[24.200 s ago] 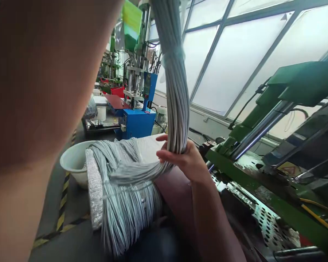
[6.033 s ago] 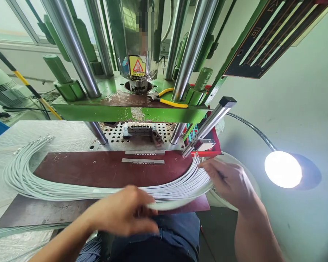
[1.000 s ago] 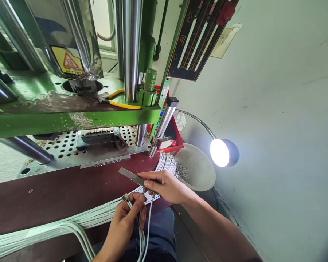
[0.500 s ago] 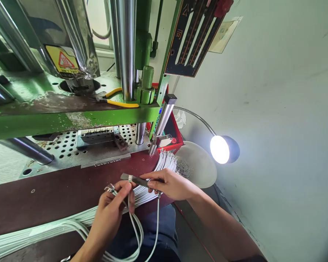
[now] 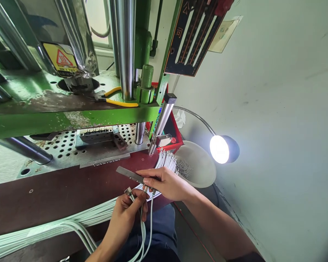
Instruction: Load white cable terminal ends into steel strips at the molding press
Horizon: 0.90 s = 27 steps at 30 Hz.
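Observation:
My right hand (image 5: pixel 166 183) pinches a thin grey metal bar (image 5: pixel 127 173) that juts out to the left over the dark red work plate (image 5: pixel 54 196). My left hand (image 5: pixel 128 211), just below it, grips a few white cables (image 5: pixel 144 233) by their metal-tipped ends, with the tips pointing up toward the bar. One cable hangs down from the bar under my right fingers. A long bundle of white cables (image 5: pixel 71 223) lies across the plate, its tipped ends fanned out behind my right hand.
A green press (image 5: pixel 71 116) with steel columns overhangs the perforated bed and a mould block (image 5: pixel 95 135). Yellow-handled pliers (image 5: pixel 117 102) lie on its platen. A white bowl (image 5: pixel 200 165) of small metal parts and a lit gooseneck lamp (image 5: pixel 221 149) stand at the right, by the wall.
My left hand has dropped back down and to the right with the cable ends, away from the bar's left end. The bar has tilted slightly; the looped cables hang straighter.

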### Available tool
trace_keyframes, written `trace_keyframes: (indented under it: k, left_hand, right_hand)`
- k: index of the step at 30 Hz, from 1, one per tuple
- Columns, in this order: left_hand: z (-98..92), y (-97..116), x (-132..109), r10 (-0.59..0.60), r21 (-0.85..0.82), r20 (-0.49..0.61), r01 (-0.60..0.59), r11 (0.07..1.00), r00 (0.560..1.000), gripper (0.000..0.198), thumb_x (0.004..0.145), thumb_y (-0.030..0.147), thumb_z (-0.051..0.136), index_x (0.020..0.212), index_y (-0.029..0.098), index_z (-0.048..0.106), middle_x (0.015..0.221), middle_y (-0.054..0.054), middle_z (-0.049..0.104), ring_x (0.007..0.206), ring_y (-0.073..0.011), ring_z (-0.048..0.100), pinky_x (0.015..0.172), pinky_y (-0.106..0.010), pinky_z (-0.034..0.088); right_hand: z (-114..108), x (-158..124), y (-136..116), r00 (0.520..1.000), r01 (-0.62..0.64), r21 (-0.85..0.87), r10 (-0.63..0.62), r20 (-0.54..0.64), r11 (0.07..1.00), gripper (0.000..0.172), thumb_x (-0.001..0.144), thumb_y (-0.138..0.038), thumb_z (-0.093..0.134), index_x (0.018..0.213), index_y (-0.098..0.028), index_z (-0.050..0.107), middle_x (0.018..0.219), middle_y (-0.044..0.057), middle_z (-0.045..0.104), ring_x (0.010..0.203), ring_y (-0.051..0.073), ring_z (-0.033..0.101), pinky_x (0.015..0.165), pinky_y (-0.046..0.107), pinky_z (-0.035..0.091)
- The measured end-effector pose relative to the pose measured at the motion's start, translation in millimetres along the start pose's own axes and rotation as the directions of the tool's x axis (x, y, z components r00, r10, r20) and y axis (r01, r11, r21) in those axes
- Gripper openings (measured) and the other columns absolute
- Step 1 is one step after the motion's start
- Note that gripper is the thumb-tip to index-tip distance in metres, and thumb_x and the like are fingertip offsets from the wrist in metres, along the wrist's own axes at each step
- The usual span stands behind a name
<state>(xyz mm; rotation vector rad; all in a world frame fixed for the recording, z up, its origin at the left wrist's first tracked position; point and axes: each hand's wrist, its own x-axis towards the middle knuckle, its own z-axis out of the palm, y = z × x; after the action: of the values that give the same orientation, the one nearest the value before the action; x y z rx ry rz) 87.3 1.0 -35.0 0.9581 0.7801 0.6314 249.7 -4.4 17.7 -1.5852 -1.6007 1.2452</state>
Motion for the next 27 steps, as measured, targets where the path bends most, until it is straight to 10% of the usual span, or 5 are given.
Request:
trace_keyframes:
  k: [14, 27]
  left_hand:
    - [-0.4, -1, 6, -0.072, 0.149, 0.027, 0.067, 0.987, 0.997, 0.039, 0.082, 0.042, 0.056, 0.051, 0.017, 0.055, 0.04, 0.001, 0.05, 0.038, -0.0094, 0.041, 0.048, -0.025, 0.029]
    - [-20.7, -11, -3, 0.021, -0.143, -0.046, -0.028, 0.989, 0.999, 0.027, 0.08, 0.042, 0.067, 0.089, 0.016, 0.065, 0.066, -0.001, 0.065, 0.063, -0.0144, 0.058, 0.069, -0.027, 0.046]
  right_hand:
    - [-3, -2, -8, 0.999, 0.014, -0.121, -0.01, 0.03, 0.993, 0.038, 0.091, -0.025, 0.054, 0.127, -0.017, 0.064, 0.112, 0.003, 0.072, 0.096, 0.018, 0.067, 0.084, 0.024, 0.051]
    - [-14, 2, 8, 0.996, -0.025, -0.045, 0.028, 0.079, 0.999, 0.043, 0.09, -0.03, 0.054, 0.131, -0.016, 0.061, 0.08, 0.003, 0.066, 0.068, 0.011, 0.055, 0.062, 0.022, 0.045]
